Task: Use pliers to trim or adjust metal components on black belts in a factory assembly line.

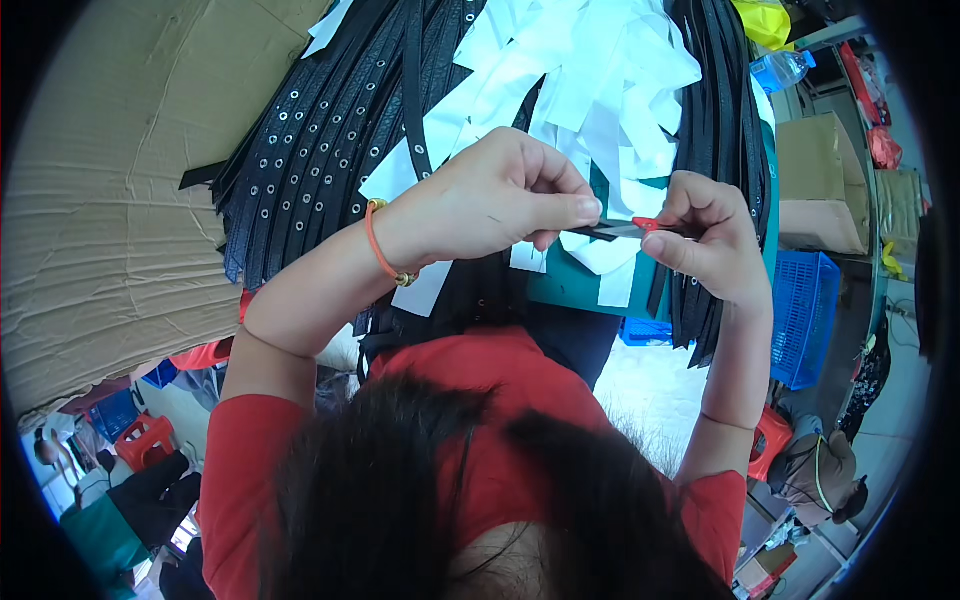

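Observation:
My left hand (500, 195) is closed in a pinch on the end of a black strap (592, 234), above the teal tabletop (573, 292). Just right of it, my right hand (715, 238) grips small red-handled snips (648, 224). Their metal blades point left and meet or overlap the strap end; whether they cut into it I cannot tell. Beyond both hands lies a heap of white strips (600, 90). Many black straps with metal eyelets (318, 150) fan out at the left, and more black straps (722, 110) hang at the right.
A large cardboard sheet (100, 200) fills the left side. To the right are a blue plastic basket (803, 320), an open cardboard box (825, 180), a water bottle (782, 70) and a yellow bag (765, 24). Other people (822, 478) sit in the background near red stools (146, 442).

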Demonstrator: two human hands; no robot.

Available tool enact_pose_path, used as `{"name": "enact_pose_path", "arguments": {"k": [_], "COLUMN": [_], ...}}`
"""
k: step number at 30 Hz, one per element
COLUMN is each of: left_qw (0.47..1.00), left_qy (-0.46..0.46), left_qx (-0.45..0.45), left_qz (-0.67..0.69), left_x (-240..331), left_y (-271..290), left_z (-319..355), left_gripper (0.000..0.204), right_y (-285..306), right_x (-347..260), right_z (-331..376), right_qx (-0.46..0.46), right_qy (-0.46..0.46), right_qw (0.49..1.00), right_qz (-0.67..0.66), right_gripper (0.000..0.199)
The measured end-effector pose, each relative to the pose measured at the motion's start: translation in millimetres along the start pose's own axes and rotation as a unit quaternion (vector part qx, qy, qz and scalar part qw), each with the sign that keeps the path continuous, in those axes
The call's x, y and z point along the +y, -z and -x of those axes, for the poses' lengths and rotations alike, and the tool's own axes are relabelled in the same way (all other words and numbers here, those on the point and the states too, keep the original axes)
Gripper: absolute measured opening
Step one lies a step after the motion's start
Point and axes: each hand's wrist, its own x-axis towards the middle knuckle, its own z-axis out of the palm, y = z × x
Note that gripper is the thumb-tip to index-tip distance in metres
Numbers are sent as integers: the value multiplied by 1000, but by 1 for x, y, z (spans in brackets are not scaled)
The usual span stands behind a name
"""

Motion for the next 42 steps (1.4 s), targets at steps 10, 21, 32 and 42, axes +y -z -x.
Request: {"name": "enact_pose_path", "arguments": {"k": [10,21,32,42], "left_qw": [998,999,999,1000], "left_qy": [33,-1,-23,6], "left_qx": [-58,-46,1,3], "left_qz": [-6,-13,-35,-12], "left_x": [2,4,10,6], "left_y": [0,5,0,1], "left_z": [8,9,13,16], "left_gripper": [21,21,22,20], "right_y": [-13,-20,-24,-39], "right_x": [8,20,0,7], "right_z": [-4,9,19,20], "right_qx": [-58,61,87,113], "right_qy": [12,63,152,195], "right_qw": [995,989,978,967], "right_qz": [-85,-121,116,118], "right_gripper": [37,39,40,37]}}
